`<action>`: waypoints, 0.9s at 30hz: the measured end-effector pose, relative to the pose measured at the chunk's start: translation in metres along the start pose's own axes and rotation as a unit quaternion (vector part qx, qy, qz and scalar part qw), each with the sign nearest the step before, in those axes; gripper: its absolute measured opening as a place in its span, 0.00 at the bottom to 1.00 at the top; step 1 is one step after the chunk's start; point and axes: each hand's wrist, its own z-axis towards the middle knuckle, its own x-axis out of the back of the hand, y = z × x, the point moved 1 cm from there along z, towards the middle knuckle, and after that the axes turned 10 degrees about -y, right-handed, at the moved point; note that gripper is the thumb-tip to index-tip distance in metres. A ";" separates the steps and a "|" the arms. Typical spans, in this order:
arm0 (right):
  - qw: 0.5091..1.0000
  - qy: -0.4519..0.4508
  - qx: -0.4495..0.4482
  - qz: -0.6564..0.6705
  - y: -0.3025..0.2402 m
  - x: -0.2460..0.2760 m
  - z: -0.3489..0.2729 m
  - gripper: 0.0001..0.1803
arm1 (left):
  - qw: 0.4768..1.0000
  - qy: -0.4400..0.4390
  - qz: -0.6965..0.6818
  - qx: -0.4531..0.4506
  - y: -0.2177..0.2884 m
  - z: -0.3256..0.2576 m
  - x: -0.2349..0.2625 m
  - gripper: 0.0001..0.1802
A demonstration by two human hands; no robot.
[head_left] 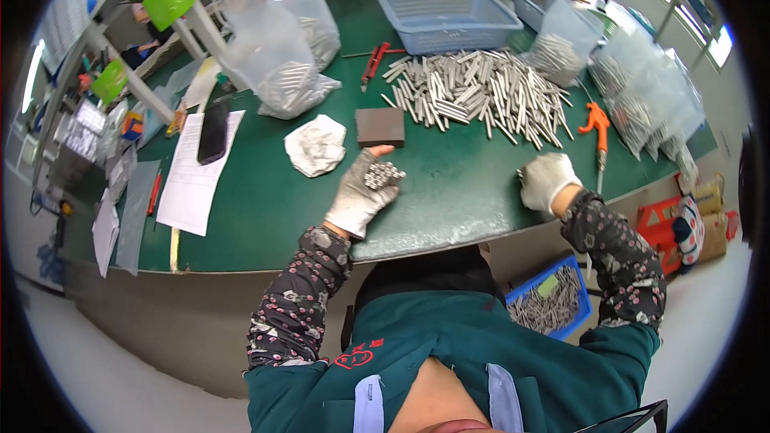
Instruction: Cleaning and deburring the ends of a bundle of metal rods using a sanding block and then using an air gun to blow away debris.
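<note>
My left hand (353,202), in a whitish work glove with the thumb bare, is closed around a bundle of metal pins (383,176), whose round ends face up. Just beyond it lies a brown rectangular block (380,127). My right hand (549,180), also gloved, is curled near the table's front edge; a small dark bit shows at its fingers, too small to make out. Ahead of both hands spreads a loose pile of silvery metal pins (489,98). A crumpled white cloth or paper (315,145) sits left of my left hand.
An orange air gun (594,122) lies right of the pile; red-handled cutters (373,66) lie to its left. Behind stands a blue basket (449,38). Bags of pins (287,84) flank the pile. A phone (213,133) rests on paper; a blue bin (579,317) of pins sits below.
</note>
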 end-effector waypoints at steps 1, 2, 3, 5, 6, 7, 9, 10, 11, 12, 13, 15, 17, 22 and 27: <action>1.000 -0.017 0.002 -0.005 -0.001 0.001 -0.002 0.11 | 0.999 -0.004 -0.045 0.007 0.002 0.000 -0.002 0.34; 1.000 -0.018 0.013 -0.015 0.001 -0.004 0.000 0.11 | 0.999 0.004 -0.047 0.017 0.006 -0.002 -0.004 0.34; 1.000 0.000 0.008 -0.023 -0.002 -0.003 -0.007 0.11 | 0.999 0.004 -0.038 0.017 0.007 -0.002 -0.005 0.34; 1.000 0.005 0.015 -0.023 -0.003 -0.006 -0.008 0.12 | 0.999 0.005 -0.021 0.024 0.004 -0.002 -0.005 0.34; 1.000 -0.010 0.016 -0.017 -0.003 -0.005 -0.006 0.11 | 0.999 0.005 -0.013 0.029 0.004 -0.002 -0.005 0.34; 1.000 -0.001 0.020 -0.018 -0.003 -0.005 -0.006 0.11 | 0.999 0.000 -0.032 0.026 0.002 -0.003 -0.005 0.34; 1.000 -0.003 0.027 -0.008 -0.002 -0.005 -0.007 0.12 | 0.998 -0.003 -0.048 0.029 0.000 -0.006 -0.005 0.32; 1.000 0.005 0.028 -0.009 -0.001 -0.004 -0.005 0.12 | 0.998 -0.004 -0.059 0.025 -0.002 -0.005 -0.005 0.32; 1.000 0.001 0.023 0.009 0.000 -0.005 -0.004 0.12 | 0.998 -0.004 -0.055 0.022 -0.002 -0.005 -0.006 0.31; 0.999 -0.005 0.019 0.027 0.000 -0.005 -0.002 0.12 | 0.999 0.001 -0.039 0.024 0.001 -0.005 -0.007 0.29; 0.998 0.027 0.035 0.046 -0.001 -0.005 0.000 0.12 | 0.999 0.005 -0.040 0.025 -0.001 -0.003 -0.008 0.27; 0.994 0.037 0.047 0.090 -0.013 0.004 0.008 0.12 | 0.999 0.010 -0.041 0.029 -0.008 0.003 -0.005 0.26; 0.975 0.082 0.082 0.189 -0.032 0.012 0.021 0.13 | 0.995 0.009 -0.095 -0.019 -0.014 0.006 -0.006 0.22; 0.826 0.220 0.231 0.465 -0.100 0.017 0.062 0.12 | 0.997 0.014 -0.069 -0.031 -0.003 0.008 -0.006 0.19; 0.728 0.224 0.324 0.561 -0.126 0.005 0.072 0.14 | 0.998 0.042 0.038 -0.020 -0.006 0.009 -0.006 0.20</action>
